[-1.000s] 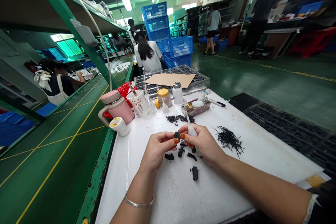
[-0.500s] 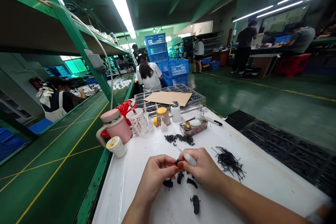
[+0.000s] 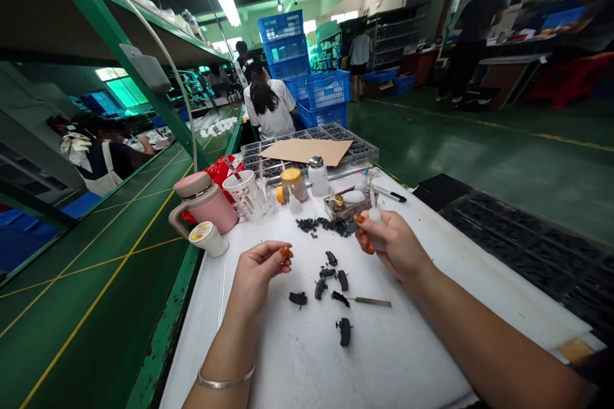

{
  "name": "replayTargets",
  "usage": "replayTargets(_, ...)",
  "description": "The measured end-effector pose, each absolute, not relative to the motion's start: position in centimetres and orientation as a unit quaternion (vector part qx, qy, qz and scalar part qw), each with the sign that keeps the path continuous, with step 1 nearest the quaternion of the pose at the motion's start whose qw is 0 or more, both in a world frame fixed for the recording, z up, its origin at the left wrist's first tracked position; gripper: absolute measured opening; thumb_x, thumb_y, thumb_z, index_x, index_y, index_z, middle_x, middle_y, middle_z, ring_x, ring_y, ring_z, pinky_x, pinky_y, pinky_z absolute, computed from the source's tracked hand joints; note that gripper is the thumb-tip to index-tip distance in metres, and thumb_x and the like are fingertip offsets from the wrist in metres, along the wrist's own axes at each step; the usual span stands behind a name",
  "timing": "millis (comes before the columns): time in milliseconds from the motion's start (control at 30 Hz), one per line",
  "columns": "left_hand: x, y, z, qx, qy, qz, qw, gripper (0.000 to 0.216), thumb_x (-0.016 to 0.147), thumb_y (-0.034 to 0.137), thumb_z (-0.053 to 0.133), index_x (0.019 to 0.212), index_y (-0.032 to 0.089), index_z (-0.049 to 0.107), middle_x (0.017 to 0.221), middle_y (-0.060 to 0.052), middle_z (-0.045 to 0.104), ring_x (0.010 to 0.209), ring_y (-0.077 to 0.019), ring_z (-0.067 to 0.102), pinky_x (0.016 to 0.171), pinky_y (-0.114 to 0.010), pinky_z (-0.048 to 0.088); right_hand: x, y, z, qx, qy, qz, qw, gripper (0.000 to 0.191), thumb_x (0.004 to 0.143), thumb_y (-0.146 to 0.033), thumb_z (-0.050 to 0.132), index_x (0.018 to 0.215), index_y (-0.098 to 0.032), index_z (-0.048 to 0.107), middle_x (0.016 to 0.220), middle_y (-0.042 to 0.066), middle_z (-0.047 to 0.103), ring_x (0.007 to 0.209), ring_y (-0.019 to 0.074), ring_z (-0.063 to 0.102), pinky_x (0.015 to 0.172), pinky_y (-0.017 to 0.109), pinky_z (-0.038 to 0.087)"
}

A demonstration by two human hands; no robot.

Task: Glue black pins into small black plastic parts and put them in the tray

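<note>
My right hand is raised over the table's right side, wrapped round a small white squeeze bottle with its thin nozzle pointing up. On the left, my left hand has thumb and fingertips pinched together; what they hold, if anything, is too small to make out. Between the hands lie several small curved black plastic parts, one of them nearer to me. A thin tool with a flat handle rests beside them. Beyond is a scattered heap of tiny black pieces.
At the back left stand a pink mug, a white tub and a patterned cup. A yellow-lidded jar, a metal-topped bottle and a small box stand behind the heap. A green conveyor runs along the left.
My hands have moved apart; the right rose up and rightward with the bottle, now upright. The left shifted left. More black parts and the thin tool show on the table between them.
</note>
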State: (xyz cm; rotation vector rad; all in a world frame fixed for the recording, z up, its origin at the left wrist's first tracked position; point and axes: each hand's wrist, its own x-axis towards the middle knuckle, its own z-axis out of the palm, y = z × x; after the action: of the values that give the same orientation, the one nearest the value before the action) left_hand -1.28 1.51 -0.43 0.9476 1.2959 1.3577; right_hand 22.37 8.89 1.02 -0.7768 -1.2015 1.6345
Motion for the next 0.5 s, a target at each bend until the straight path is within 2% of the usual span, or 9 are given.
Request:
replayTargets(133, -1.8, 1.8, -0.6, 0.37, 0.544, 0.622, 0.426, 0.03, 0.066, 0.034, 0.081, 0.085, 0.013, 0.07, 0.076, -0.004, 0.063, 0.065, -0.0103, 0.058, 0.06, -0.018, 0.052, 22.9, 9.4, 1.1, -0.306, -0.461, 0.707, 0.441, 0.029, 0.071, -0.035, 0.073, 0.06, -0.016, 0.053, 0.051, 0.0, 0.055, 0.043, 0.0083, 0.044, 0.042, 0.022, 0.029)
replayTargets(300, -1.4, 1.6, -0.5, 0.363, 0.541, 0.665, 0.366, 0.027, 0.069, 0.034, 0.079, 0.085, 0.014, 0.069, 0.075, -0.003, 0.062, 0.063, -0.0091, 0.057, 0.059, -0.018, 0.051, 22.3, 9.1, 0.9, -0.288, -0.48, 0.72, 0.411, 0.027, 0.073, -0.035, 0.072, 0.061, -0.014, 0.058, 0.055, 0.003, 0.061, 0.047, 0.0086, 0.049, 0.047, 0.022, 0.035)
replayTargets(400, -0.7, 1.8, 0.2, 0.388, 0.551, 0.645, 0.361, 0.027, 0.07, 0.035, 0.077, 0.086, 0.013, 0.069, 0.075, -0.004, 0.063, 0.063, -0.0097, 0.057, 0.059, -0.019, 0.051, 22.0, 9.3, 0.5, -0.289, -0.489, 0.708, 0.42, 0.027, 0.073, -0.036, 0.073, 0.062, -0.014, 0.061, 0.058, 0.004, 0.063, 0.05, 0.0089, 0.05, 0.049, 0.021, 0.037)
replayTargets(500, 0.1, 2.9, 1.0, 0.446, 0.578, 0.559, 0.392, 0.023, 0.073, 0.033, 0.072, 0.085, 0.013, 0.07, 0.077, -0.005, 0.065, 0.066, -0.0117, 0.058, 0.06, -0.021, 0.051, 22.0, 9.5, 0.1, -0.302, -0.498, 0.682, 0.443, 0.029, 0.073, -0.038, 0.074, 0.061, -0.014, 0.063, 0.059, 0.003, 0.062, 0.051, 0.009, 0.05, 0.05, 0.021, 0.038)
